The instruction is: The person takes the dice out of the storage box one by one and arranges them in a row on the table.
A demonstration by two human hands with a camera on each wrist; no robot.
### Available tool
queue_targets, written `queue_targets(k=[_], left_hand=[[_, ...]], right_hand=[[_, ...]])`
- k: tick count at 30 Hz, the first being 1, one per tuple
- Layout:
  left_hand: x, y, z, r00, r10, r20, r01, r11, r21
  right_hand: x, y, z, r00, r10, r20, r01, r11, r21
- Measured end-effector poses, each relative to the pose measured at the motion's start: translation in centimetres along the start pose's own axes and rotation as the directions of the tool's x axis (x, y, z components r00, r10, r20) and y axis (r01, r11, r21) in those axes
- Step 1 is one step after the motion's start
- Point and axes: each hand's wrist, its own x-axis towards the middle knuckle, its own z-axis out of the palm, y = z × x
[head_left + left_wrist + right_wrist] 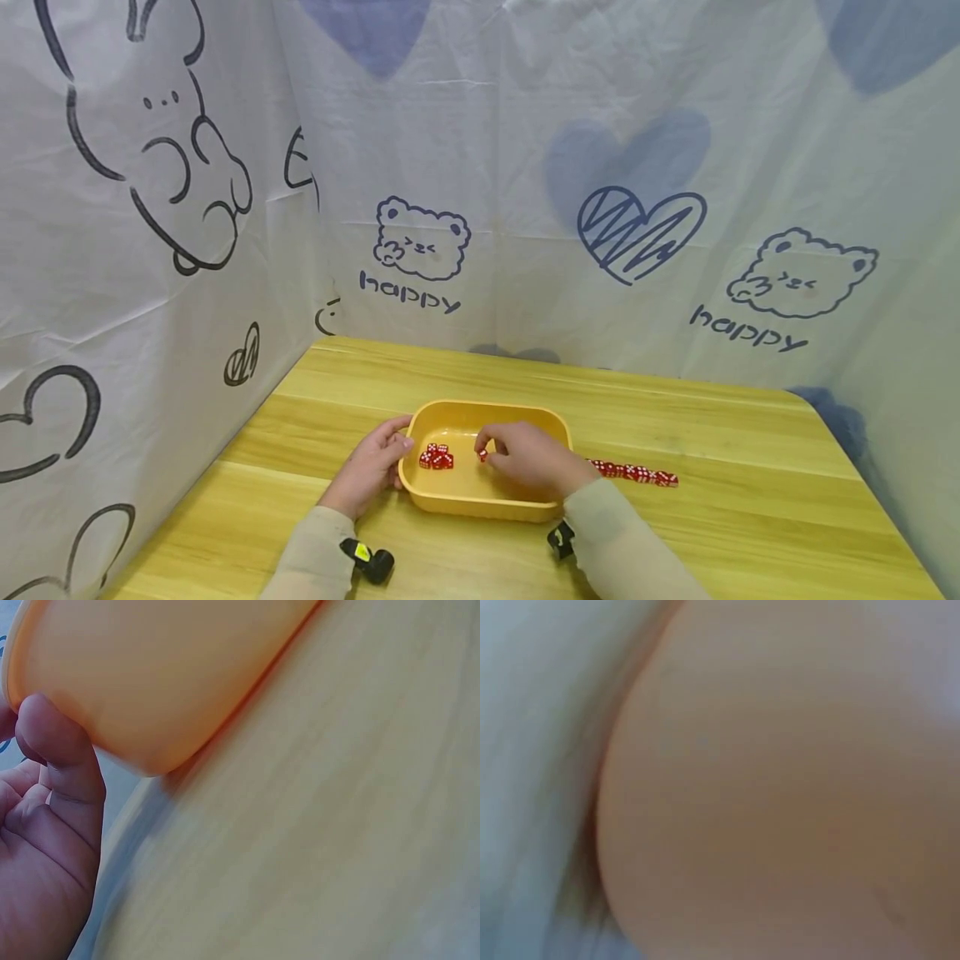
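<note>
A yellow plastic tray with raised walls stands on the table. My left hand grips its left rim; in the left wrist view the thumb lies against the tray's wall. Over the tray's inside, my right hand pinches a red die with white dots between thumb and fingertips. Several more red dice lie bunched at the tray's left end. Only the tray's blurred wall fills the right wrist view, so the hand is hidden there.
Right of the tray, several red dice form a row on the wooden table; my right forearm partly covers the row's near end. Printed white cloth hangs behind the table and along its left side. Black bands circle both sleeves.
</note>
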Motion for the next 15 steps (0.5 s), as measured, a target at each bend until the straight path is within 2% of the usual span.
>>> queue_targets(k=[3, 11, 15], left_hand=[[0.1, -0.1, 0.0, 1.000, -0.001, 0.002, 0.001, 1.000, 0.000], [0.1, 0.0, 0.0, 1.000, -0.004, -0.005, 0.004, 1.000, 0.000], [0.0, 0.0, 0.0, 1.000, -0.004, -0.001, 0.004, 1.000, -0.006]], right_hand=[[-0.3, 0.0, -0.5, 1.000, -0.006, -0.014, 0.006, 1.000, -0.009], [-1.2, -0.2, -1.7, 0.994, -0.084, -0.076, 0.078, 0.994, -0.079], [-1.7, -0.1, -2.2, 0.991, -0.087, -0.105, 0.078, 0.993, -0.090]])
